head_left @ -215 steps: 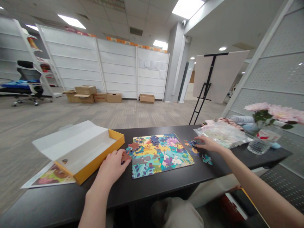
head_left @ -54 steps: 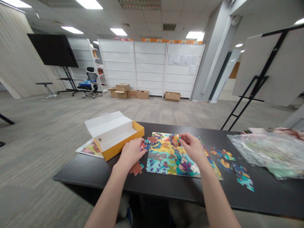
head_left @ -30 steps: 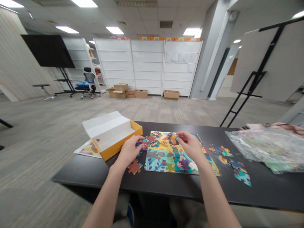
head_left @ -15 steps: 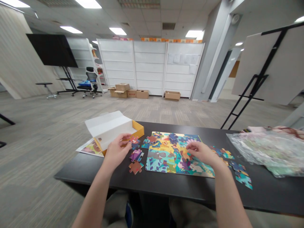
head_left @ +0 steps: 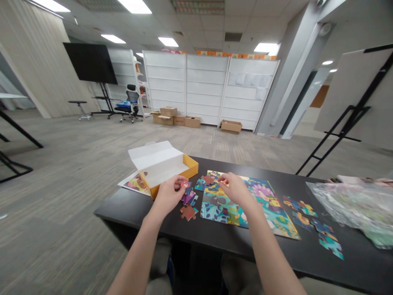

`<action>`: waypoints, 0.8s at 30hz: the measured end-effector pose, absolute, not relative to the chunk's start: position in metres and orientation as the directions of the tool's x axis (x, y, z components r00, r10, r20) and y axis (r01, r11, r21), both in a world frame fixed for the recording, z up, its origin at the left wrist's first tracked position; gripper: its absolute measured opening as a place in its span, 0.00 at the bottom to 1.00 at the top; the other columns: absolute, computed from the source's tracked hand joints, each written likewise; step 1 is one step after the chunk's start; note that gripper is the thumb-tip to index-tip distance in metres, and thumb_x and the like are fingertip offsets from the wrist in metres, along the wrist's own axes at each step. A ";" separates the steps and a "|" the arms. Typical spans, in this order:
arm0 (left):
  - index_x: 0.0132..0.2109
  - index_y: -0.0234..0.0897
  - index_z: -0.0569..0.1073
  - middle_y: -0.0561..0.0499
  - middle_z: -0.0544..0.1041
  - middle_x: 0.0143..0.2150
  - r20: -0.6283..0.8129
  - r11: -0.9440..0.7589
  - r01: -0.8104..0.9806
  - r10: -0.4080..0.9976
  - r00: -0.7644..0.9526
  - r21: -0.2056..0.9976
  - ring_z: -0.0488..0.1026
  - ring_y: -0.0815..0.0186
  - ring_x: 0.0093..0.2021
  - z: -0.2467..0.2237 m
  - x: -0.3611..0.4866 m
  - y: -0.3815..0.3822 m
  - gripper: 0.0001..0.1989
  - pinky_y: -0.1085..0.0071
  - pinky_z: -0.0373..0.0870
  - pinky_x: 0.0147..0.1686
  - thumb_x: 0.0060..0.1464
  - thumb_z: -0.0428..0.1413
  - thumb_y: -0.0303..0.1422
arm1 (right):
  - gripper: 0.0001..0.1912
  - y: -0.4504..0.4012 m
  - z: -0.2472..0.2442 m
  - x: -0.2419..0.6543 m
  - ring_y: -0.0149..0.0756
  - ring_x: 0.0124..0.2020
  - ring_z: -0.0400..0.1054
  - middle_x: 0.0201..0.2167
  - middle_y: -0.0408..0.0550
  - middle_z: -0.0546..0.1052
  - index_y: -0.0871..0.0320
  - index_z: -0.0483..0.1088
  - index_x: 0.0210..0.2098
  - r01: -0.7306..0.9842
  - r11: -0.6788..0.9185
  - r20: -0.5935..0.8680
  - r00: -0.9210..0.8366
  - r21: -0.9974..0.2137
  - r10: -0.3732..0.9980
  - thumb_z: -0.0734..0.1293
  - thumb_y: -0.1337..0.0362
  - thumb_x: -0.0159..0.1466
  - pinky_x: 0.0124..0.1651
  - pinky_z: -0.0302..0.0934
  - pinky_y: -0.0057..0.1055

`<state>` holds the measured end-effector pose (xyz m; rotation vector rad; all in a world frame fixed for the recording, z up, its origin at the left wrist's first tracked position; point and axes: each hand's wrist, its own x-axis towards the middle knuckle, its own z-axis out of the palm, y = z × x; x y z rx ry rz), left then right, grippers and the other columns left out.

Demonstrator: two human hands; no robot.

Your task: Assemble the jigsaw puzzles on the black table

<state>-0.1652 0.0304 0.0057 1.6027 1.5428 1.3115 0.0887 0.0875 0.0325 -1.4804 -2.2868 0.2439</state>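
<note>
Office-like commercial room, possibly part showroom. Grey striped carpet-tile floor (head_left: 101, 164); white panelled ceiling with square lit panels (head_left: 135, 5) and dark rectangular vent (head_left: 233, 37). Tall white slatted shelving units (head_left: 205, 82) along far wall, orange-patterned boxes on top, open brown cardboard boxes (head_left: 167, 115) at foot. Large black flat screen (head_left: 90, 62) on wheeled stand, black-and-grey mesh swivel chair (head_left: 132, 98), round black stool (head_left: 78, 103), pale pleated curtain (head_left: 39, 61), white board on black metal easel (head_left: 353, 119).

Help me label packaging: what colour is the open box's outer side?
The box is yellow outside, clearest in the head view.
</note>
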 end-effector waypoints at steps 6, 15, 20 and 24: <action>0.43 0.38 0.75 0.46 0.82 0.39 0.330 -0.177 0.568 0.927 -0.178 0.804 0.80 0.61 0.38 -0.011 -0.172 0.033 0.08 0.65 0.77 0.40 0.56 0.57 0.30 | 0.12 0.101 0.017 0.046 0.43 0.49 0.72 0.44 0.55 0.79 0.58 0.75 0.45 0.867 0.405 0.174 -0.368 -0.290 0.913 0.66 0.59 0.66 0.50 0.61 0.32; 0.44 0.38 0.76 0.43 0.80 0.42 0.302 -0.072 0.767 0.939 -0.163 0.638 0.79 0.58 0.39 -0.003 -0.165 0.026 0.08 0.64 0.72 0.43 0.60 0.54 0.30 | 0.07 0.099 0.009 0.040 0.45 0.41 0.73 0.38 0.56 0.79 0.57 0.73 0.35 0.916 0.311 0.181 -0.271 -0.255 0.946 0.67 0.60 0.63 0.41 0.61 0.34; 0.44 0.39 0.75 0.42 0.80 0.43 0.318 -0.007 0.857 0.930 -0.184 0.516 0.79 0.55 0.41 0.008 -0.155 0.019 0.08 0.62 0.71 0.44 0.61 0.52 0.30 | 0.09 0.097 0.014 0.047 0.40 0.41 0.71 0.39 0.51 0.77 0.58 0.70 0.37 0.820 0.379 0.247 -0.297 -0.429 0.922 0.70 0.67 0.56 0.44 0.62 0.33; 0.39 0.39 0.75 0.44 0.81 0.41 0.397 -0.113 0.719 0.886 -0.239 0.686 0.79 0.55 0.43 0.016 -0.145 0.024 0.08 0.60 0.72 0.47 0.61 0.52 0.35 | 0.16 0.084 0.027 0.064 0.36 0.40 0.71 0.43 0.47 0.76 0.56 0.69 0.43 0.554 0.539 0.339 -0.428 -0.635 0.838 0.70 0.68 0.54 0.46 0.65 0.34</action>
